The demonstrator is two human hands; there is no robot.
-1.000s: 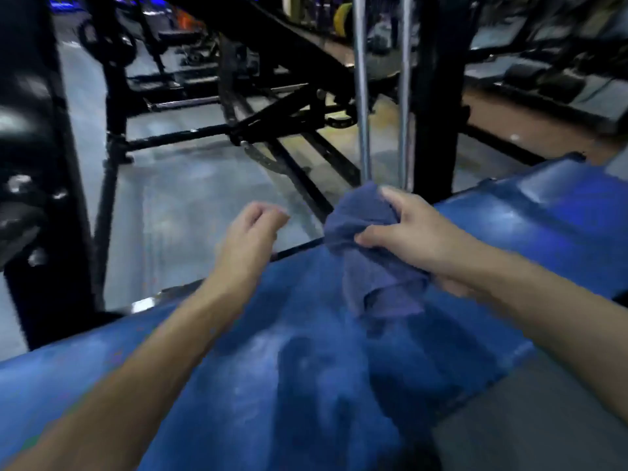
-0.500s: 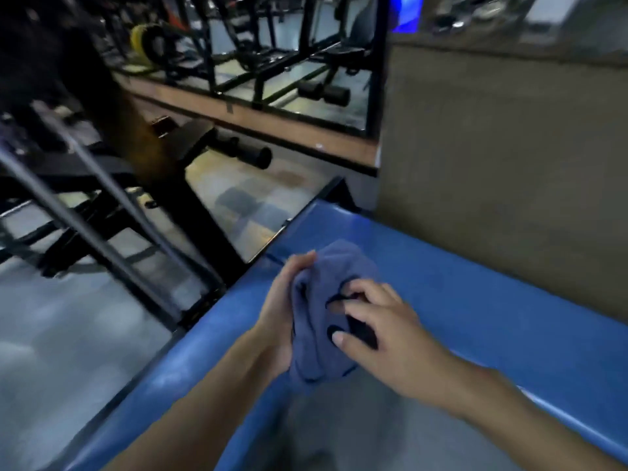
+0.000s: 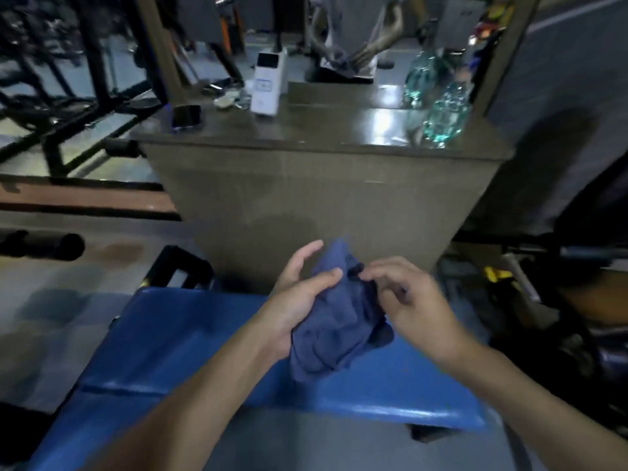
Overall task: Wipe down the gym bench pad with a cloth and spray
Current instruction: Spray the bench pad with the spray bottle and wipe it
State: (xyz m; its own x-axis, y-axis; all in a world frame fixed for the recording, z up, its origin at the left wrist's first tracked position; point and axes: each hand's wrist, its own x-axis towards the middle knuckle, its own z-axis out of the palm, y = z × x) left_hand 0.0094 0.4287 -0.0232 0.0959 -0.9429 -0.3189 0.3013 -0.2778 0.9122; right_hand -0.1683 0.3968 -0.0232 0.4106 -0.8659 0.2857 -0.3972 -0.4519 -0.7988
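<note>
Hands meet at the centre of the frame around a bunched dark-blue cloth, held over the blue bench pad that fills the lower half of the frame. The left hand grasps the cloth from the left, thumb laid across its front and fingers behind. The right hand pinches the cloth's upper edge with curled fingertips. Beyond the pad stands a brown cabinet. On its glossy top sit a white device, a dark phone at the left corner and a clear plastic bottle at upper right. Black gym frames crowd the upper left.
</note>
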